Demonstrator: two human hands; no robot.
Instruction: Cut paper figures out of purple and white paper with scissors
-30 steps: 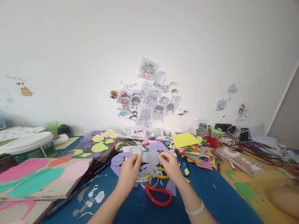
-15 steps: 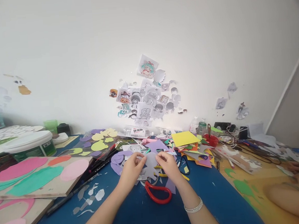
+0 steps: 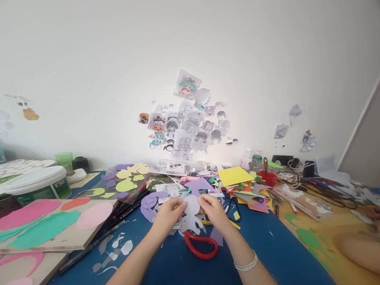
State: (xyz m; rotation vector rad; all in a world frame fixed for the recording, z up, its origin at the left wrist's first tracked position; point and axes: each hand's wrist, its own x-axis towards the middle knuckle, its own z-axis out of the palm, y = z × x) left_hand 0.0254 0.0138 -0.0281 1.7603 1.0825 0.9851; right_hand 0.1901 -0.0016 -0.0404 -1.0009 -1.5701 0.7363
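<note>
A pale grey-lilac paper cutout (image 3: 192,210) with a rounded top and jagged lower edge is held up between my two hands. My left hand (image 3: 170,214) pinches its left edge between thumb and fingers. On the opposite edge, my right hand (image 3: 212,206) pinches it the same way. Just below lies a pair of scissors (image 3: 201,249) with red handle loops on the blue table; paper hides its blades. Purple paper pieces (image 3: 149,205) lie left of my left hand, and a purple sheet (image 3: 199,185) lies behind the cutout.
Yellow and coloured sheets (image 3: 235,177) are stacked to the right, near a red cup (image 3: 268,179). Boards with pink and teal cutouts (image 3: 45,230) lie left, before a white-lidded tub (image 3: 37,183). Paper scraps (image 3: 115,254) dot the blue table. Another person's arm (image 3: 372,246) rests at far right.
The cutout has turned slightly in my fingers, and its face looks lighter. Both hands keep nearly the same place and hold. The scissors have not moved.
</note>
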